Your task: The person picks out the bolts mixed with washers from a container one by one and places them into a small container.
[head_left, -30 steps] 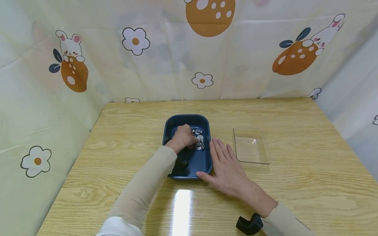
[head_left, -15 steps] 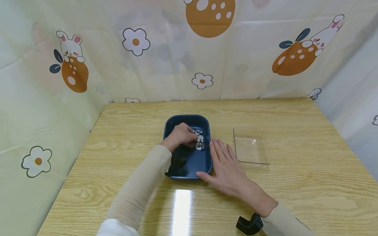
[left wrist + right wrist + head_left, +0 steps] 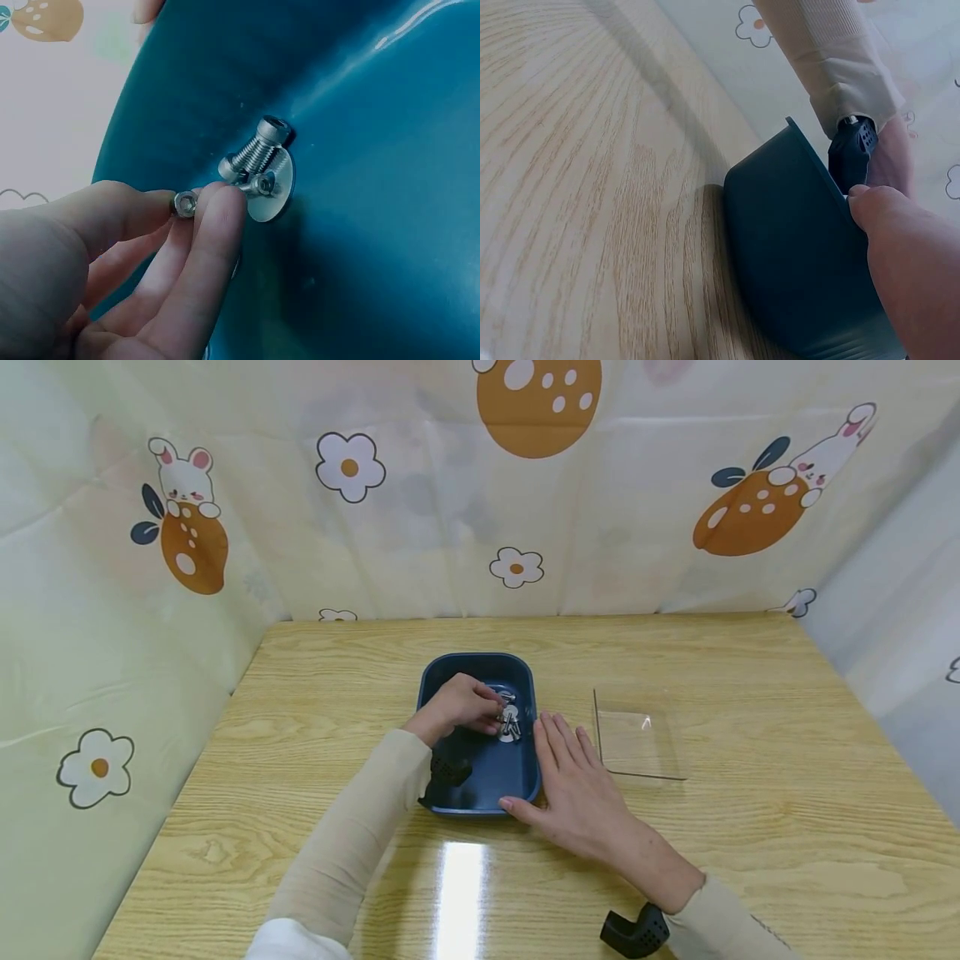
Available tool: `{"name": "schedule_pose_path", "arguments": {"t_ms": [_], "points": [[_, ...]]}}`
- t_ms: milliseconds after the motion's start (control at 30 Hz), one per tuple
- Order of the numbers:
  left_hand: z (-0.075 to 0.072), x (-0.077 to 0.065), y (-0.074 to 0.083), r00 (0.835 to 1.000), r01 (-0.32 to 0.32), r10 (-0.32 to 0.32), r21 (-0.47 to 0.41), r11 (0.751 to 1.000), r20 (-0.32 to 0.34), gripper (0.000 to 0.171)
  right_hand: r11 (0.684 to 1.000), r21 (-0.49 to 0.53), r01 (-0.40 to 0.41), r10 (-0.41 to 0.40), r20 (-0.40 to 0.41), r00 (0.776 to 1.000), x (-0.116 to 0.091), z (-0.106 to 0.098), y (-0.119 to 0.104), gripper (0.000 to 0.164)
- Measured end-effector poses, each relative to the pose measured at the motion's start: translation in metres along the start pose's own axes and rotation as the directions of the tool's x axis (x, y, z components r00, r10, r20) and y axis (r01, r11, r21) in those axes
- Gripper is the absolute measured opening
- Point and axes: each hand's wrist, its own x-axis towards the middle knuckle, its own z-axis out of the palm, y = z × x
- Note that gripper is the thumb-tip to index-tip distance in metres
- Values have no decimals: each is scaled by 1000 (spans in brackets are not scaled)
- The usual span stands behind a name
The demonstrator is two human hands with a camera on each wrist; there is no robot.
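A dark blue rectangular tub [image 3: 504, 781] with rounded corners stands on the table. Inside it is my left hand [image 3: 457, 703], pinching a socket-head bolt [image 3: 184, 204] between thumb and fingers; the bolt's hex socket faces the left wrist camera. Just beyond the fingertips, several loose bolts [image 3: 271, 132] lie against a flat round washer [image 3: 262, 211] on the tub floor. More washers are partly hidden behind the fingers. My right hand [image 3: 581, 793] rests against the tub's right side with fingers straight, its thumb [image 3: 874, 201] touching the rim.
A clear square plastic piece [image 3: 637, 739] lies on the wooden table [image 3: 765, 810] to the right of the tub. A patterned curtain [image 3: 420, 527] hangs behind the table and along both sides. A black wrist device [image 3: 636, 931] sits by my right sleeve.
My left hand has drawn slightly left inside the tub, and its fingers have shifted off the pile of bolts and washers. My right hand and the tub have stayed put.
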Motion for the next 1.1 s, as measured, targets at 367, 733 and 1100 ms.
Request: {"name": "schedule_pose_path", "arguments": {"t_ms": [367, 733, 1100], "points": [[-1, 1, 3, 1000, 4, -3, -68, 998, 17, 25, 1000, -3, -2, 2, 0, 1000, -1, -1, 1, 110], [-4, -2, 14, 998, -42, 48, -158, 987, 35, 29, 1000, 3, -1, 1, -6, 1000, -2, -9, 7, 110], [-2, -5, 31, 995, -68, 83, -250, 966, 53, 28, 999, 1, -38, 38, -12, 999, -8, -22, 25, 107]]}}
